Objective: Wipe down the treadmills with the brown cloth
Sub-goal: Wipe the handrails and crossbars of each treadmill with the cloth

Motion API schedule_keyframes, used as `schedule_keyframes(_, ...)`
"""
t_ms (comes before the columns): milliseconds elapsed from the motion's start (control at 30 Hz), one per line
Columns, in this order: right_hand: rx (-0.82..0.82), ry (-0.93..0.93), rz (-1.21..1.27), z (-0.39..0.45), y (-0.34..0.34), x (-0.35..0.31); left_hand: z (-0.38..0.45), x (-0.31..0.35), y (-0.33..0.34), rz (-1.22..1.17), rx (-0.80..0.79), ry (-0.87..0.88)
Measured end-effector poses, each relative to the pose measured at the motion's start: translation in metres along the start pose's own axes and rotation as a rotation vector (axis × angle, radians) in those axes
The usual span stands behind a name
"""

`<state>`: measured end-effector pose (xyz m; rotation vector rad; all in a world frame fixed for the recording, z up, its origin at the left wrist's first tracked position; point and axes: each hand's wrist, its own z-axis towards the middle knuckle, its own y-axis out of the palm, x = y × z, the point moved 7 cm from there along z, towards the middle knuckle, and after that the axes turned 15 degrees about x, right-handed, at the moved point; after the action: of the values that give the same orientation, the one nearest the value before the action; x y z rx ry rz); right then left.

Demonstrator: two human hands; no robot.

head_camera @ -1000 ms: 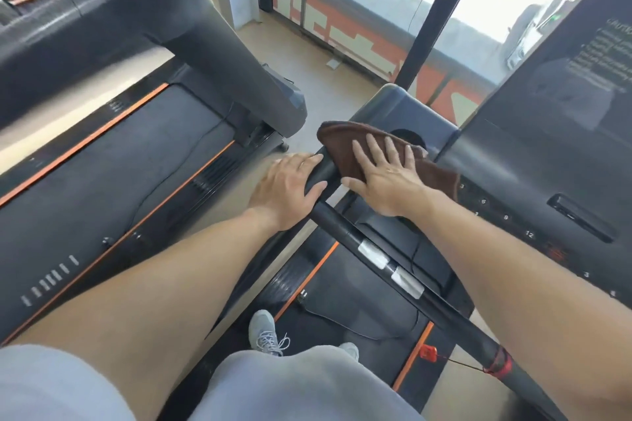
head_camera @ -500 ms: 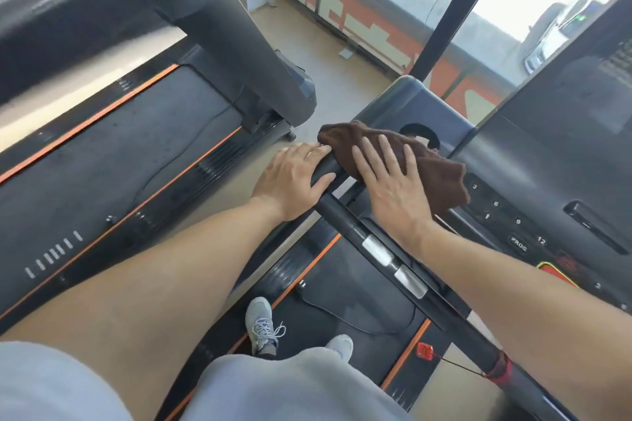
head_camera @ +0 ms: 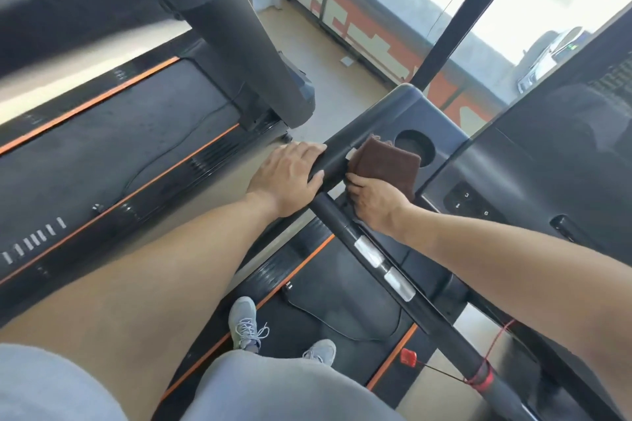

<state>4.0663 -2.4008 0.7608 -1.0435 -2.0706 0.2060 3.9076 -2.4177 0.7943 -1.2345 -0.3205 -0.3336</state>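
Observation:
I stand on a black treadmill with orange trim, facing its console [head_camera: 547, 174]. The brown cloth [head_camera: 386, 164] lies bunched on the console's left corner, beside a round cup hole [head_camera: 415, 147]. My right hand [head_camera: 376, 205] grips the cloth's near edge with curled fingers. My left hand [head_camera: 287, 178] wraps over the black handrail [head_camera: 335, 215] just left of the cloth. The handrail runs diagonally down to the lower right, with two silver sensor plates [head_camera: 383, 267] on it.
A second treadmill [head_camera: 119, 147] stands to the left, its upright [head_camera: 246, 55] close to my left hand. A strip of beige floor [head_camera: 325, 89] separates them. A red safety clip [head_camera: 408, 356] hangs on a cord from the handrail. Windows and a dark post lie ahead.
My right hand has gone from lying flat on the cloth to gripping its near edge with curled fingers. The cloth has bunched up and shifted toward the cup hole. My left hand stays on the handrail.

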Motion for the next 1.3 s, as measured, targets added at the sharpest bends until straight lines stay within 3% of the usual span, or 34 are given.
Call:
schedule_keyframes(167,0.056,0.089,0.095,-0.015,0.000,-0.001,-0.002,0.005,-0.004,0.011,0.003,0.023)
schedule_keyframes(267,0.226,0.249,0.308,-0.043,0.002,0.012,-0.002,0.008,-0.008,0.006,0.026,0.028)
schedule_keyframes(367,0.473,0.673,0.645,-0.081,0.010,0.036,0.000,0.007,-0.015,-0.009,0.078,-0.021)
schedule_keyframes(433,0.520,0.954,0.805,-0.094,0.018,0.041,0.000,0.004,-0.018,-0.011,0.075,-0.077)
schedule_keyframes(667,0.627,1.502,1.252,-0.091,0.039,0.084,0.038,0.007,-0.011,0.119,0.011,-0.159)
schedule_keyframes(733,0.707,1.653,1.255,-0.106,0.046,0.100,0.053,0.014,-0.001,0.060,-0.029,-0.211)
schedule_keyframes(900,1.201,2.235,1.272,-0.179,0.056,0.144,0.092,0.034,0.033,-0.094,-0.097,-0.384)
schedule_keyframes(967,1.261,2.224,1.101,-0.206,0.053,0.172,0.104,0.037,0.047,-0.088,-0.132,-0.422)
schedule_keyframes(1000,1.198,2.149,1.061,-0.211,0.052,0.185,0.106,0.036,0.052,-0.064,-0.145,-0.438)
schedule_keyframes(1067,0.894,1.876,1.107,-0.194,0.063,0.202,0.108,0.033,0.057,0.002,-0.138,-0.453)
schedule_keyframes(1133,0.486,1.438,1.228,-0.148,0.079,0.187,0.108,0.031,0.058,0.040,-0.123,-0.453)
schedule_keyframes(1200,0.259,1.063,1.271,-0.106,0.082,0.147,0.108,0.032,0.056,0.053,-0.106,-0.453)
schedule_keyframes(1300,0.268,0.981,1.054,-0.083,0.077,0.112,0.107,0.035,0.050,0.080,-0.085,-0.437)
